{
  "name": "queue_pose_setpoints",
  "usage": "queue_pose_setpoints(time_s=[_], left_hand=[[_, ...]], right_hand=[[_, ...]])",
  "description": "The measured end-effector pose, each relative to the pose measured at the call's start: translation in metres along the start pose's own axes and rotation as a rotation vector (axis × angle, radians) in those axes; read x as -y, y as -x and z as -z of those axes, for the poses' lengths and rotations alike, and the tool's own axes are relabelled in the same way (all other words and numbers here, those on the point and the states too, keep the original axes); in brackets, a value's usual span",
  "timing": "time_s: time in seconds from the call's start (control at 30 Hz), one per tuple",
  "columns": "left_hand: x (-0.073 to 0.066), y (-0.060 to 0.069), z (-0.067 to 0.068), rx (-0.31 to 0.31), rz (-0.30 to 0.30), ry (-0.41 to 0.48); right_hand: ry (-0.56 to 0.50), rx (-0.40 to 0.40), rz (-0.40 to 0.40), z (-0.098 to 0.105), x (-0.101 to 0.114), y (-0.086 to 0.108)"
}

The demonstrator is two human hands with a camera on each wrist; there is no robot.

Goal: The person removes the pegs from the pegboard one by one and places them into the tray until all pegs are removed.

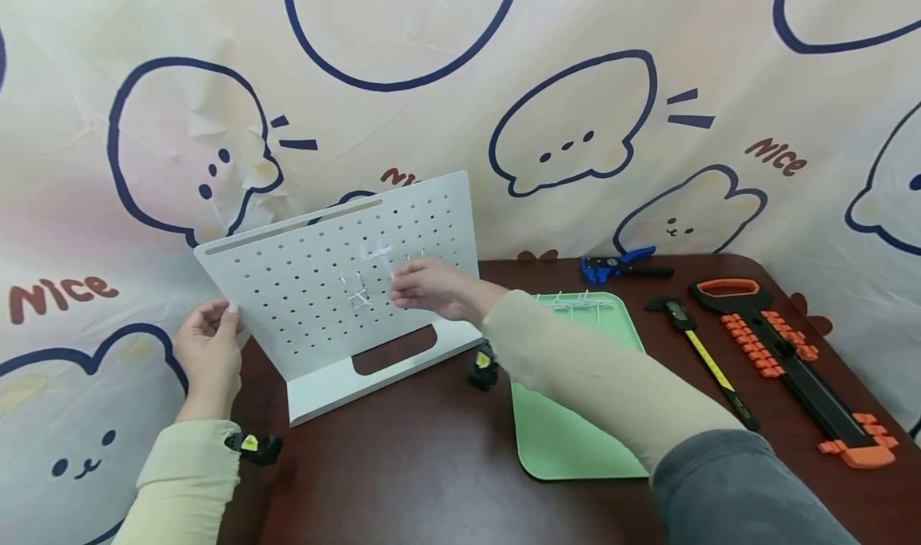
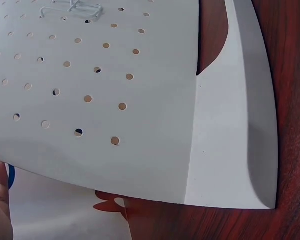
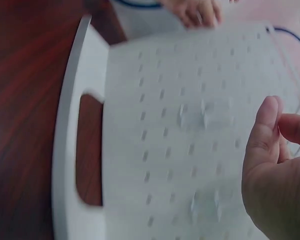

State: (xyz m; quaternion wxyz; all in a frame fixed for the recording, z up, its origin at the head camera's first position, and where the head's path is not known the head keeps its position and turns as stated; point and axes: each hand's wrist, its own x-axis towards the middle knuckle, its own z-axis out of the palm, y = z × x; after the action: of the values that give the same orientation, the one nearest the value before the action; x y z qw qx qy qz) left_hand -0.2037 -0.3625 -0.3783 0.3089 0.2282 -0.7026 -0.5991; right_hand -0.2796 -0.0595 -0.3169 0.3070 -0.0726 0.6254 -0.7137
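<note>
A white pegboard with a folded foot stands tilted on the dark table. My left hand grips its left edge, thumb on the front face; in the left wrist view only some fingers show at that edge. My right hand is before the board, its thumb and forefinger pinching a white wire hook, blurred and partly hidden by the fingers. One white hook sits in the board's holes near the middle. Another hook shows on the board just above my right hand.
A light green tray holds several white wire hooks, partly under my right forearm. To its right lie a blue and black wire stripper, a black and yellow caliper and a long black and orange tool. A printed cloth hangs behind.
</note>
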Motion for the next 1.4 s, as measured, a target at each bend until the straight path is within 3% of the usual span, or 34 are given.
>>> queue_pose_setpoints(time_s=[0.17, 0.37, 0.77, 1.1, 1.4], left_hand=[[0.003, 0.000, 0.003, -0.004, -0.014, -0.005], [0.002, -0.001, 0.004, -0.007, -0.034, 0.013], [0.000, 0.001, 0.000, -0.002, -0.032, 0.044], [0.002, 0.001, -0.001, 0.000, -0.041, 0.071], [0.004, -0.002, -0.001, 0.000, -0.044, 0.052]], right_hand=[[0.029, -0.108, 0.000, 0.052, -0.017, 0.012], [0.134, -0.186, 0.016, 0.113, -0.032, 0.035], [0.219, -0.295, -0.026, 0.192, -0.053, 0.073], [0.292, -0.310, -0.083, 0.227, -0.077, 0.102], [0.317, -0.303, -0.151, 0.238, -0.108, 0.118]])
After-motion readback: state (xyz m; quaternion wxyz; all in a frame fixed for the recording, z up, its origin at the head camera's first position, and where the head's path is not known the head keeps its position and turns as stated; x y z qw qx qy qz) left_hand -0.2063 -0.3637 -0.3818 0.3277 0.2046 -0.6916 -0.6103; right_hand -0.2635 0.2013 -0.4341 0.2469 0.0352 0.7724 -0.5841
